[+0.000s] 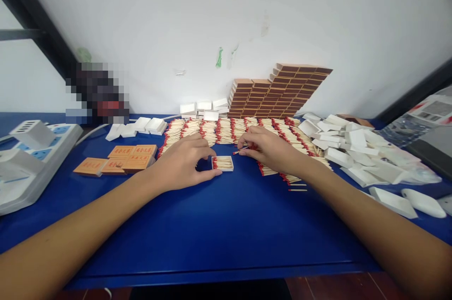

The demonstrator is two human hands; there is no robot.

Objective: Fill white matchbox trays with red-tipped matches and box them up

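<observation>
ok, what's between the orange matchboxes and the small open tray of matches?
In the head view, the left hand lies between the orange matchboxes and the open tray, thumb and index finger at the tray's near end.

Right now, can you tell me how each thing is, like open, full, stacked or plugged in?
Small tray: open, matches inside
Left hand: curved around tray's end
Right hand: pinching at least one match
Loose matches: spread in rows
Brown boxes: stacked
Orange boxes: lying flat
White trays: heaped
Power strip: adapters plugged in
</observation>
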